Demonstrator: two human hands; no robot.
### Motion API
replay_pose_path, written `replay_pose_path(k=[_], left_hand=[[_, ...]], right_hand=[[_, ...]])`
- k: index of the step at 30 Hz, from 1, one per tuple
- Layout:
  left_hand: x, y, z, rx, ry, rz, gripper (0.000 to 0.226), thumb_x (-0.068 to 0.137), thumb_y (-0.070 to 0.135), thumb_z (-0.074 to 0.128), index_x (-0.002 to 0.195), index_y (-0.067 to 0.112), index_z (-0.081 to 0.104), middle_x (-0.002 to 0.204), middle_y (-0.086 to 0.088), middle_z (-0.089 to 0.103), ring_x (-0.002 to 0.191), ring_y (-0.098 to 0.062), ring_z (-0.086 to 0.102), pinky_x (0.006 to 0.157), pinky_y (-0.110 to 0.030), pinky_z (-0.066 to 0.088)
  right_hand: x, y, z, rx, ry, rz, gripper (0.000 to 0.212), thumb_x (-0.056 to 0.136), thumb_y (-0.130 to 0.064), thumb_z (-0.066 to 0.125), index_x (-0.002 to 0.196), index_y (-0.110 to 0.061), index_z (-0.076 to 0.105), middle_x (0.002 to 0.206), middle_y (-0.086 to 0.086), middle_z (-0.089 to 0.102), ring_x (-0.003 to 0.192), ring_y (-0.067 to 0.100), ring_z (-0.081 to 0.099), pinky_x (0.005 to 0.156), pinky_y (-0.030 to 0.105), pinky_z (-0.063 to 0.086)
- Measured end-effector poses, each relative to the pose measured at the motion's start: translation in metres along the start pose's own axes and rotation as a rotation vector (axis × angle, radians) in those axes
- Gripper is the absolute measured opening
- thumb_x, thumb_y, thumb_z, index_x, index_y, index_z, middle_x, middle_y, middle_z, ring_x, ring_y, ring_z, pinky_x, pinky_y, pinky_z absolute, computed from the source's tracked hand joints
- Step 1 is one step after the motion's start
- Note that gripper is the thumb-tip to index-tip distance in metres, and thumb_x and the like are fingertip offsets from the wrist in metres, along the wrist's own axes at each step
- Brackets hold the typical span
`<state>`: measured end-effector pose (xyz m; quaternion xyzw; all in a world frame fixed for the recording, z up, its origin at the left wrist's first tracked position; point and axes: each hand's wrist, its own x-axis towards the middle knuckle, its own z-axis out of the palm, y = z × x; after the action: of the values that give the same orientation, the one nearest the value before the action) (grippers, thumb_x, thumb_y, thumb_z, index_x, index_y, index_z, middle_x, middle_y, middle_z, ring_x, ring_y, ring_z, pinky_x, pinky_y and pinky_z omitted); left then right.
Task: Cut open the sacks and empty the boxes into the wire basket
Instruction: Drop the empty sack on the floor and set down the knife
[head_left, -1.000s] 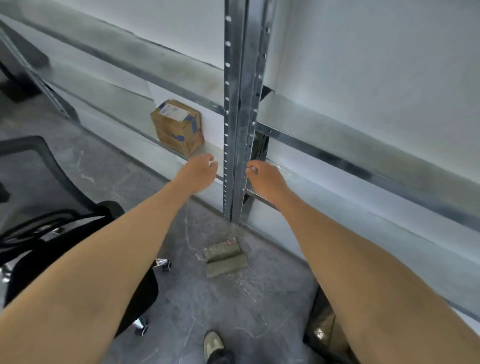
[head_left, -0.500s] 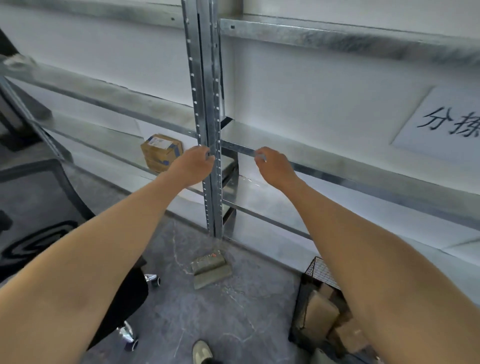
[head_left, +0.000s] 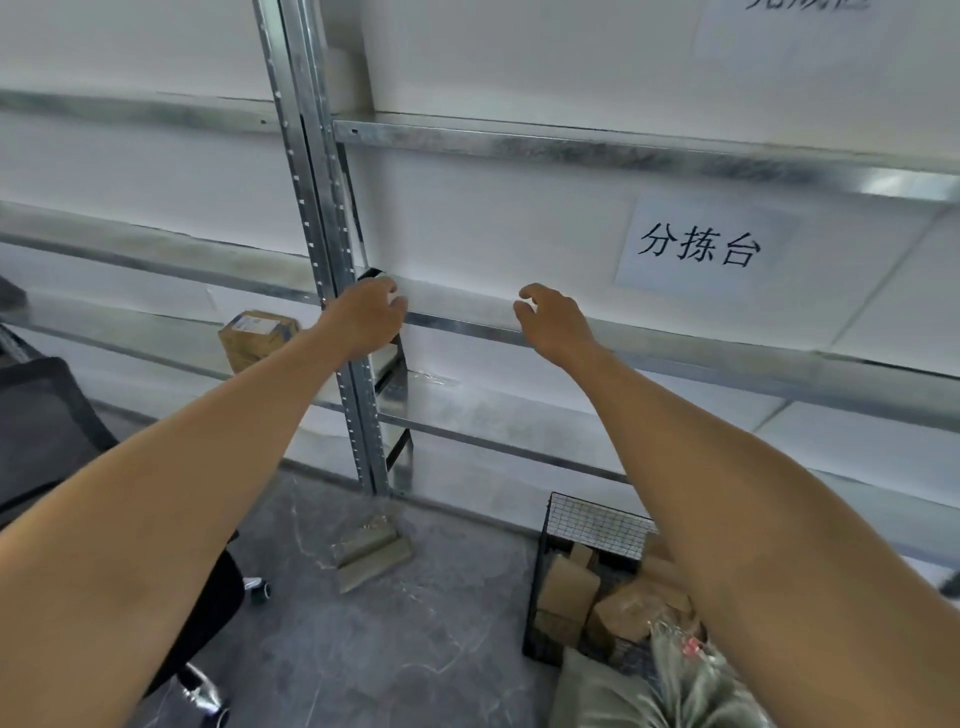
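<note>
Grey floor (head_left: 415, 649) bears upright wire basket (head_left: 597, 525) holding boxes (head_left: 569, 587).

A white paper sign (head_left: 698, 244) on the wall (head_left: 493, 218) behind the shelving (head_left: 571, 145) reads 分拣台. A second sheet (head_left: 784, 21) higher up is cut off and unreadable.

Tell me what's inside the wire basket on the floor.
The wire basket holds several brown cardboard boxes, piled loosely. Its right part is hidden behind the right forearm, and a greenish sack overlaps its lower front, so the rest of its contents cannot be seen.
</note>
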<state>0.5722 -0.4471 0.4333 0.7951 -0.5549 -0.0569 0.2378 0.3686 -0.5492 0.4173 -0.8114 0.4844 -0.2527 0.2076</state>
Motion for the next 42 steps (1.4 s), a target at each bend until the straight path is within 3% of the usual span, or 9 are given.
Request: replay_pose_path(k=[5, 10, 15, 18, 23, 35, 42], left_hand=[[-0.030, 0.039, -0.001, 0.020, -0.006, 0.072, 0.047, 0.101, 0.031, 0.033, 0.141, 0.006, 0.039, 0.143, -0.014, 0.044, 0.127, -0.030, 0.045, 0.102, -0.038, 0.036], [-0.074, 0.065, 0.008, -0.013, -0.026, 0.164, 0.048, 0.101, 0.032, 0.032, 0.140, 0.006, 0.040, 0.142, -0.015, 0.044, 0.124, -0.030, 0.047, 0.102, -0.039, 0.037], [-0.123, 0.072, 0.033, -0.036, -0.084, 0.208, 0.043, 0.100, 0.032, 0.032, 0.133, 0.007, 0.046, 0.130, -0.015, 0.054, 0.110, -0.029, 0.054, 0.089, -0.037, 0.042], [-0.146, 0.085, 0.047, -0.041, -0.122, 0.222, 0.047, 0.101, 0.034, 0.032, 0.138, 0.008, 0.043, 0.134, -0.017, 0.052, 0.114, -0.032, 0.053, 0.095, -0.042, 0.042], [-0.169, 0.123, 0.062, -0.023, -0.171, 0.274, 0.048, 0.101, 0.034, 0.031, 0.139, 0.006, 0.041, 0.138, -0.019, 0.049, 0.122, -0.035, 0.048, 0.101, -0.044, 0.038], [-0.223, 0.260, 0.129, -0.016, -0.268, 0.443, 0.048, 0.101, 0.033, 0.031, 0.139, 0.006, 0.042, 0.141, -0.018, 0.047, 0.127, -0.035, 0.045, 0.104, -0.043, 0.036], [-0.236, 0.369, 0.191, -0.056, -0.285, 0.468, 0.047, 0.101, 0.032, 0.033, 0.136, 0.004, 0.045, 0.141, -0.018, 0.047, 0.125, -0.036, 0.046, 0.105, -0.045, 0.037]], right_hand=[[-0.049, 0.020, -0.035, -0.004, 0.077, 0.043, 0.040, 0.101, -0.028, 0.036, 0.135, -0.012, 0.048, 0.135, 0.009, 0.054, 0.121, 0.026, 0.050, 0.089, 0.031, 0.038], [-0.111, 0.031, -0.058, -0.055, 0.126, 0.109, 0.039, 0.101, -0.028, 0.035, 0.134, -0.011, 0.048, 0.131, 0.012, 0.056, 0.116, 0.028, 0.052, 0.083, 0.031, 0.038], [-0.188, 0.049, -0.068, -0.031, 0.131, 0.159, 0.035, 0.100, -0.026, 0.035, 0.125, -0.009, 0.054, 0.124, 0.012, 0.059, 0.112, 0.029, 0.055, 0.087, 0.035, 0.043], [-0.229, 0.065, -0.081, -0.036, 0.154, 0.234, 0.041, 0.101, -0.028, 0.036, 0.135, -0.010, 0.048, 0.137, 0.011, 0.052, 0.122, 0.028, 0.050, 0.097, 0.034, 0.039], [-0.282, 0.094, -0.109, -0.033, 0.211, 0.318, 0.041, 0.101, -0.028, 0.035, 0.136, -0.011, 0.048, 0.137, 0.011, 0.052, 0.123, 0.028, 0.050, 0.096, 0.031, 0.038], [-0.372, 0.186, -0.189, -0.048, 0.301, 0.481, 0.041, 0.100, -0.027, 0.037, 0.137, -0.011, 0.046, 0.136, 0.013, 0.052, 0.121, 0.029, 0.050, 0.093, 0.035, 0.042], [-0.405, 0.282, -0.259, -0.057, 0.325, 0.535, 0.041, 0.100, -0.028, 0.037, 0.137, -0.013, 0.046, 0.136, 0.011, 0.053, 0.118, 0.028, 0.052, 0.090, 0.034, 0.042]])
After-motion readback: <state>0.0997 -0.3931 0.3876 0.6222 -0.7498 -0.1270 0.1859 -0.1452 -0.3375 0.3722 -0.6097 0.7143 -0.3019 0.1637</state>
